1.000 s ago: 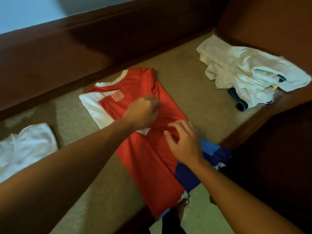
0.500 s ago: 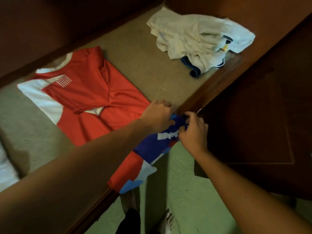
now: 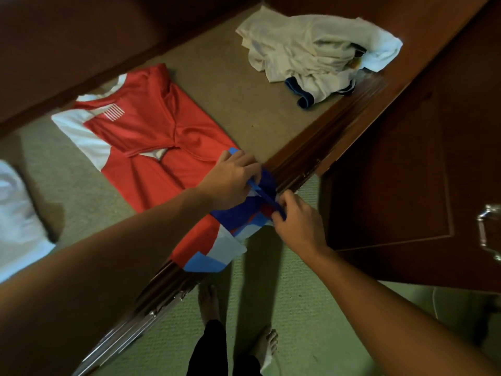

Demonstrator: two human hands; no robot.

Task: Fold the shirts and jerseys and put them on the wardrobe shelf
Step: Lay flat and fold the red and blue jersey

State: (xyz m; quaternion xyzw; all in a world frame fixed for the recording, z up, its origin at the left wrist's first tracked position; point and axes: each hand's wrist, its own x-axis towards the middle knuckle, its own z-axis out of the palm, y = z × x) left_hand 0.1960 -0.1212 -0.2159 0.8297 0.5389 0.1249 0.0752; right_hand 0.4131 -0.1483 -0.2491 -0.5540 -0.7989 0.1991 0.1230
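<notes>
At the far left of the frame a white garment (image 3: 19,223) lies on the wardrobe shelf (image 3: 222,85), cut off by the picture's edge, with a dark shadowed strip of shelf between it and the next piece. Right of it, toward the middle, the red jersey (image 3: 151,147) is spread flat on the shelf, its white collar and white sleeve panel pointing to the upper left and a small striped patch near the shoulder. Its lower end, patterned in blue, light blue and white, reaches the shelf's front edge (image 3: 295,164) and hangs a little over it at lower centre.

The left hand (image 3: 233,177) comes in from the lower left across the jersey and is closed on the blue hem (image 3: 263,194), pinching it with thumb and fingers just inside the front edge. The right hand (image 3: 301,221) enters from the lower right and pinches the same blue hem a little farther along, right at the wooden lip; the two hands are close together with the fabric bunched between them.

In the upper right a crumpled pile of pale shirts (image 3: 311,52) with dark blue trim sits near the shelf's right end, well apart from the jersey, with bare tan shelf between them. To the right an open wardrobe door (image 3: 406,158) stands with a metal handle (image 3: 488,232) at the frame's edge. Below the shelf, green carpet (image 3: 298,308) and the person's bare feet (image 3: 208,302) show at bottom centre.
</notes>
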